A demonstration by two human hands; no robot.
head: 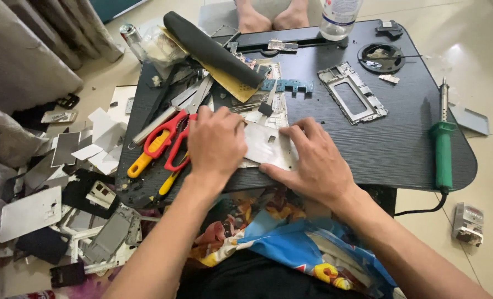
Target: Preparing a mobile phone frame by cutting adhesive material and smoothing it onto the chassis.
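Observation:
A thin silver metal plate [264,145] lies near the front edge of a small black lap table [401,138]. My left hand [216,144] rests palm down on the plate's left side, fingers pointing away. My right hand [313,160] presses flat on its right and lower edge, fingers spread. Both hands hold the plate against the table. Red-handled scissors [169,138] lie just left of my left hand, and a yellow-handled tool [138,165] lies beside them.
A green-handled soldering iron [442,147] lies at the table's right edge. A metal phone frame [353,93], a black roll [210,50], a plastic bottle [338,16] and a round black part [380,57] sit farther back. Phone parts litter the floor [64,210] on the left. Another person's feet [271,19] show beyond the table.

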